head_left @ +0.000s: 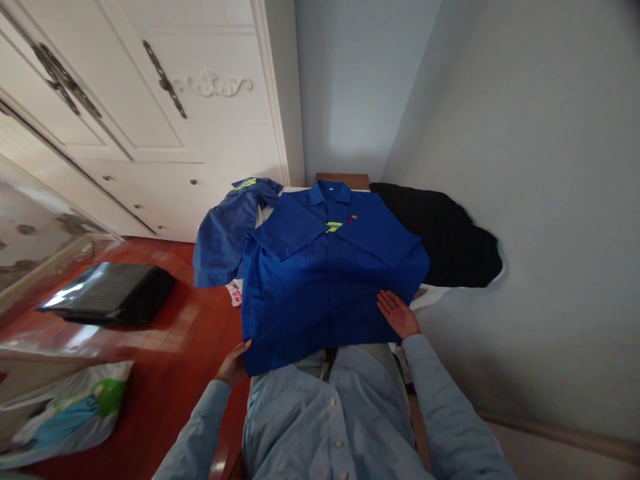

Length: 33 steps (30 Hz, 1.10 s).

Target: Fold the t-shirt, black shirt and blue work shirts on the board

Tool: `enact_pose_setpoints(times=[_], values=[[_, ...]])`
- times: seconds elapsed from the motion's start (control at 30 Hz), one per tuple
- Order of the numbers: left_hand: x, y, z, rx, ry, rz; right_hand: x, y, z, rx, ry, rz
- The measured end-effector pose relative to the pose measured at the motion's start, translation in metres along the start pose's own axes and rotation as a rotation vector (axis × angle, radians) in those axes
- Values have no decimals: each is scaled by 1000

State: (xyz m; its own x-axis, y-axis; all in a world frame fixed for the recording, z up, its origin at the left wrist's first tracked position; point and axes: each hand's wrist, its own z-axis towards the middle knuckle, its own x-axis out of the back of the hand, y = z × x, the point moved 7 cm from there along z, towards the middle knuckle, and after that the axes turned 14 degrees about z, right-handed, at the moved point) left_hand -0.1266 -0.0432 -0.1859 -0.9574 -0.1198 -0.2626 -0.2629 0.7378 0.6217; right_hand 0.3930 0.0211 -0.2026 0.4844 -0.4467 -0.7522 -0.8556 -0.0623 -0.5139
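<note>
A bright blue work shirt [320,280] with a yellow-green reflective strip lies spread on a small table, collar away from me, sleeves folded in over the front. My left hand [234,363] is at the shirt's near left corner, fingers curled under the hem and mostly hidden by the cloth. My right hand [397,312] rests at the shirt's near right edge, palm up and fingers stretched out. A second, paler blue garment [225,233] hangs over the table's left side. A black garment [440,233] lies to the right against the wall.
White wardrobe doors [150,100] stand at the left rear. A black case [107,293] lies on the red wooden floor [190,360]. A plastic bag [70,413] sits at the lower left. A grey wall [525,200] runs close on the right.
</note>
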Motion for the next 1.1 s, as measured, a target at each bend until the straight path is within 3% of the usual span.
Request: enact_pose_setpoints(times=[0.2,0.3,0.4,0.63,0.77,0.93,1.1], values=[[-2,1,-5,27,110,-2,85,-42,-24,179,305,-36],[0,-1,-3,34,118,-26,118,-45,-40,220,426,-121],[4,-5,1,36,101,-25,131,-31,-52,162,450,-215],[6,-7,6,-63,-44,66,105,11,-53,11,334,-251],[5,-9,5,-62,-111,184,84,19,-48,8,309,-214],[-3,-5,-5,-8,-223,409,75,-6,-69,39,335,-363],[-9,26,-22,-103,-269,518,52,-51,-115,37,253,-663]])
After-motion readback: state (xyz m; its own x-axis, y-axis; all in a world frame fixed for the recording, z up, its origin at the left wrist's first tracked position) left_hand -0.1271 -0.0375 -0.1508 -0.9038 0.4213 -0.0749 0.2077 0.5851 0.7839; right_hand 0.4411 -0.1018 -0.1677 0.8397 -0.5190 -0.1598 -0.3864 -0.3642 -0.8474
